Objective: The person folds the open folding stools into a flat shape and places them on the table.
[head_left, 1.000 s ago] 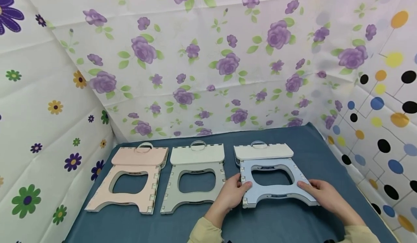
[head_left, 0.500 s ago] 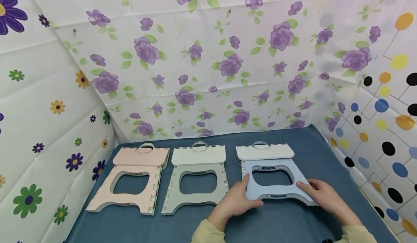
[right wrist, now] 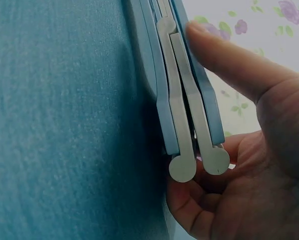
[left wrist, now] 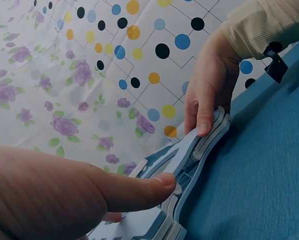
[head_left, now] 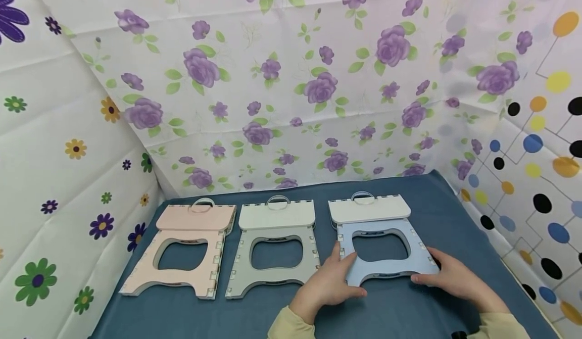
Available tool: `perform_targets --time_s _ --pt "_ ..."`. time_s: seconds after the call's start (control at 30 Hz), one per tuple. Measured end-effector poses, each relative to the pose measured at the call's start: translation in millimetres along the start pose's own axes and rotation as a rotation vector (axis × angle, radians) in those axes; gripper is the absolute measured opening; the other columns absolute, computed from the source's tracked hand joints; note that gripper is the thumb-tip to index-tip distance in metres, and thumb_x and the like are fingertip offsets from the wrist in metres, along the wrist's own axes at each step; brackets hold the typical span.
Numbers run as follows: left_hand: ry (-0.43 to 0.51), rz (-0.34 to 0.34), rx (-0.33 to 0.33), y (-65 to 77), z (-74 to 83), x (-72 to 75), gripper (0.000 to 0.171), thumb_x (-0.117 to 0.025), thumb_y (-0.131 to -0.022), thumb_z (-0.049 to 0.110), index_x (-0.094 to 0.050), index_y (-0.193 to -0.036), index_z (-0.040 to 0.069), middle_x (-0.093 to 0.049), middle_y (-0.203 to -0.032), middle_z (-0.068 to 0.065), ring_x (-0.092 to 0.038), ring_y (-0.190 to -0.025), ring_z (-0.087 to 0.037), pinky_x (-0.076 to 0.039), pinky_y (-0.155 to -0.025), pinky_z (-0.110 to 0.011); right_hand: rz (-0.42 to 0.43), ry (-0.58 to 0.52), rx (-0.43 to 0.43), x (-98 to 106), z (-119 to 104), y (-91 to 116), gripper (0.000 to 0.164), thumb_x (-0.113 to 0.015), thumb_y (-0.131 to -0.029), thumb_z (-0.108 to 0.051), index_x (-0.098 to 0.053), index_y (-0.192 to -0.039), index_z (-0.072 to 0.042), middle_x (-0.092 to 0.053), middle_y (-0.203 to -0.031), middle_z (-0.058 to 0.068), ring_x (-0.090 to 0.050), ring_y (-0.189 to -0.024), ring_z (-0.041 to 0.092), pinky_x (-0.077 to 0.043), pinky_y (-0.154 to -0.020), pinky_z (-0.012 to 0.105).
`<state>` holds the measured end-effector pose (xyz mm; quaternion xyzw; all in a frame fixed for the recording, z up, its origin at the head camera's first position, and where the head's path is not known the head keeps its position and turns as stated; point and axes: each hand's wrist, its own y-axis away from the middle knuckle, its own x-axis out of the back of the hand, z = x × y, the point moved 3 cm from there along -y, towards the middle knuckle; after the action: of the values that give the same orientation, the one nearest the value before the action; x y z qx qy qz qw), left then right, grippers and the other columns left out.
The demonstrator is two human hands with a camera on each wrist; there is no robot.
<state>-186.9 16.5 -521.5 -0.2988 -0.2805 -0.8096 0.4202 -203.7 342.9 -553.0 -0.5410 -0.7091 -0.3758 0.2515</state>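
A blue folding stool [head_left: 386,267] with a white top panel lies folded flat at the right of the row. My left hand [head_left: 325,281] is at its front left corner, fingers extended along the edge and over the blue face. In the left wrist view, the left thumb [left wrist: 144,192] stretches straight across the front edge. My right hand [head_left: 454,278] holds the front right leg. The right wrist view shows its thumb [right wrist: 229,57] against the blue face and the other fingers [right wrist: 189,205] curled around the leg's end, near the pale hinge bars [right wrist: 184,110].
To the left lie a grey-green folding stool [head_left: 268,276] and a pink folding stool [head_left: 170,277], both folded flat. All rest on a blue cloth [head_left: 254,319]. Flowered sheets [head_left: 273,96] rise behind and at the left; a dotted sheet [head_left: 536,187] hangs at the right.
My left hand has loosened from the blue stool's left edge and spread its fingers. My right thumb has slid from the top face to the front edge. The stool's front has shifted slightly away.
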Motion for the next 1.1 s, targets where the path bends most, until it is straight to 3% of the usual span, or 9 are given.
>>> perform_targets --time_s 0.17,0.33,0.67,0.83,1.1 --pt "0.000 -0.009 -0.003 2.0 0.5 -1.4 0.084 -0.087 -0.092 0.042 -0.050 -0.162 0.015 -0.008 -0.177 -0.021 -0.024 -0.159 -0.042 -0.040 -0.117 -0.059 0.014 0.009 0.015 -2 0 1 0.112 -0.085 -0.089 -0.055 -0.034 -0.155 0.020 -0.046 -0.150 0.044 -0.050 -0.134 0.058 -0.046 -0.102 0.068" --pt "-0.022 -0.019 -0.041 3.9 1.8 -1.8 0.084 -0.087 -0.092 0.042 -0.050 -0.161 0.012 -0.009 -0.178 -0.017 -0.011 -0.163 -0.038 -0.034 -0.122 -0.056 0.034 0.045 -0.008 -1 1 1 0.112 -0.085 -0.087 -0.057 -0.036 -0.156 0.018 -0.052 -0.141 0.043 -0.057 -0.122 0.051 -0.048 -0.098 0.066" --pt "-0.048 -0.093 -0.132 1.5 -6.5 -7.5 0.083 -0.081 -0.097 0.046 -0.045 -0.164 0.013 -0.008 -0.179 -0.011 -0.003 -0.165 -0.030 -0.032 -0.124 -0.050 0.026 0.073 -0.040 -2 2 -1 0.115 -0.086 -0.085 -0.060 -0.038 -0.155 0.018 -0.054 -0.136 0.041 -0.059 -0.116 0.046 -0.049 -0.097 0.066" --pt "-0.010 -0.061 -0.224 5.9 -6.7 5.7 0.078 -0.075 -0.102 0.042 -0.041 -0.166 0.013 -0.009 -0.179 -0.014 -0.005 -0.164 -0.033 -0.030 -0.125 -0.052 -0.004 0.077 -0.005 1 1 0 0.111 -0.082 -0.090 -0.058 -0.036 -0.155 0.019 -0.054 -0.136 0.042 -0.060 -0.118 0.048 -0.050 -0.096 0.065" --pt "-0.010 0.036 -0.298 25.3 -28.4 54.2 0.070 -0.068 -0.107 0.040 -0.040 -0.167 0.017 -0.020 -0.177 -0.007 -0.017 -0.163 -0.030 -0.030 -0.124 -0.057 -0.067 0.069 0.026 28 -5 1 0.098 -0.059 -0.107 -0.059 -0.023 -0.163 0.014 -0.054 -0.142 0.042 -0.059 -0.125 0.056 -0.053 -0.093 0.066"
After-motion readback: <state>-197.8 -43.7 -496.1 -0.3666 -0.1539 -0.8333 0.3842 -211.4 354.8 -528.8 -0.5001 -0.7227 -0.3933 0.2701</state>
